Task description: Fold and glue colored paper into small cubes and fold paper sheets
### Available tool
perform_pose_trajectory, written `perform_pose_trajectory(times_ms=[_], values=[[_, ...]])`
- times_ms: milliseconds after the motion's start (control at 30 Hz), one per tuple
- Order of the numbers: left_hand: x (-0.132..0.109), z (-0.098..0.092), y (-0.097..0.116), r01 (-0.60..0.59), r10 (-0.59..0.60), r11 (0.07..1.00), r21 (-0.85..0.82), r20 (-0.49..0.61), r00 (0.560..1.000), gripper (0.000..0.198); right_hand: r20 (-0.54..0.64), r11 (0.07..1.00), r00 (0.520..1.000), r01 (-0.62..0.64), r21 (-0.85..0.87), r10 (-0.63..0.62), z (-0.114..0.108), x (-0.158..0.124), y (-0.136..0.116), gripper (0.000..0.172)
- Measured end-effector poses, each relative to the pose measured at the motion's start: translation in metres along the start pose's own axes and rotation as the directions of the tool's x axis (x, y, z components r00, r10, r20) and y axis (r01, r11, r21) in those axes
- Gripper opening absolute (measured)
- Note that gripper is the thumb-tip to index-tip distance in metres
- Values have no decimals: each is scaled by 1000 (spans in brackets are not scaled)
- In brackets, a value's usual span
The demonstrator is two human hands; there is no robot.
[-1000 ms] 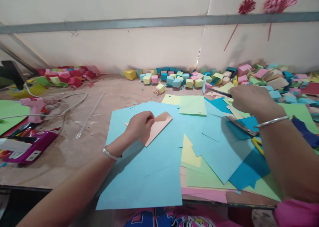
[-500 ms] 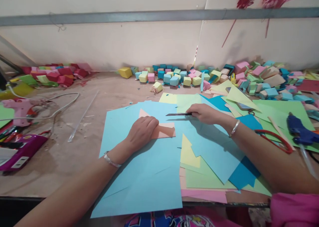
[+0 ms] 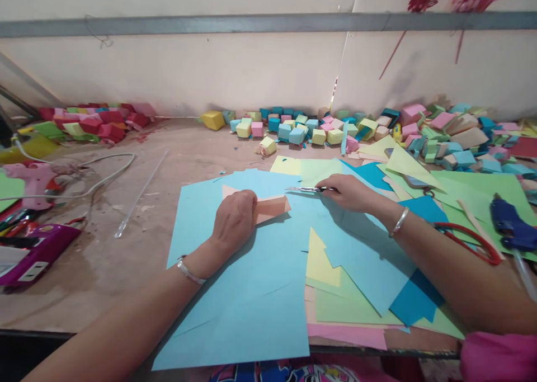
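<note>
My left hand [image 3: 235, 218] is closed around a folded piece of peach paper [image 3: 272, 207]. One end of the paper sticks out to the right, slightly raised above the light blue sheet [image 3: 235, 309]. A pale corner shows beyond my knuckles. In my right hand [image 3: 350, 193] is a slim craft knife [image 3: 308, 189], its pointed blade aimed left toward the peach paper but apart from it. Beneath my right forearm lie overlapping coloured sheets, among them a yellow scrap [image 3: 321, 264] and a dark blue piece [image 3: 415, 298].
Paper cubes [image 3: 296, 135] line the wall, with a larger heap [image 3: 453, 130] at right and red ones [image 3: 100, 125] at left. Red-handled scissors [image 3: 470, 239] and a blue glue gun [image 3: 509, 220] lie right. A pink glue gun [image 3: 36, 180] and a clear glue stick [image 3: 140, 197] are left.
My left hand has lifted and tilted the peach paper off the blue sheet, its right end rising. The knife has turned slightly in my right hand, its blade now catching light.
</note>
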State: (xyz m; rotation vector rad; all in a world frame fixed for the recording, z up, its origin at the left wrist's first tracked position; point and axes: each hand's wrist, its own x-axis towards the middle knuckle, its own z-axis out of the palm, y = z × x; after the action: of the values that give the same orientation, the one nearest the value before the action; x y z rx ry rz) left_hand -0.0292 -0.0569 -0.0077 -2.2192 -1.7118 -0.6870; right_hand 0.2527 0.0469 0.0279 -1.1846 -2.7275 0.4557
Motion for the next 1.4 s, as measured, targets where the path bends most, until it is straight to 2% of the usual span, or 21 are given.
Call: perform_pose_trajectory(times_ms=[100,267,467,567,667,767,867,933,1033,1167,1267,1400], values=[[0,0,0,1,-2,1000,-27,-40,999,15,-7,1000,1000,1,18,-1,1,0,-1,32],[3,-2,1,-5,5,1000,-1,-76,997,14,-16,973,995,97,209,-96,0,-3,-4,32],[5,1,-2,37,-42,996,-87,-60,997,15,55,973,985,153,175,-165,2,-2,1,32],[5,3,-4,45,-47,996,-80,-17,999,15,76,959,969,217,180,-234,5,-1,2,32],[5,4,-5,0,0,998,-62,8,1000,11,63,950,959,261,169,-275,10,-1,2,32],[5,5,-5,-43,55,983,-178,59,997,19,3,951,964,261,168,-266,15,-2,0,32],[5,6,-6,3,46,944,-331,140,989,22,-19,955,963,268,126,-268,19,-3,-2,33],[5,7,-8,34,34,926,-375,174,984,21,-6,953,957,288,89,-289,22,-3,-3,35],[7,8,-11,31,42,926,-376,185,982,17,-17,942,945,327,77,-327,26,-3,-5,39],[11,8,-13,-62,139,906,-418,157,978,17,-45,929,931,366,64,-363,30,-3,-7,39],[12,7,-13,-66,172,905,-420,219,960,23,-26,929,930,368,38,-368,30,-3,-8,38],[11,4,-13,-16,147,924,-381,318,937,27,14,923,923,383,25,-384,26,-3,-7,37]])
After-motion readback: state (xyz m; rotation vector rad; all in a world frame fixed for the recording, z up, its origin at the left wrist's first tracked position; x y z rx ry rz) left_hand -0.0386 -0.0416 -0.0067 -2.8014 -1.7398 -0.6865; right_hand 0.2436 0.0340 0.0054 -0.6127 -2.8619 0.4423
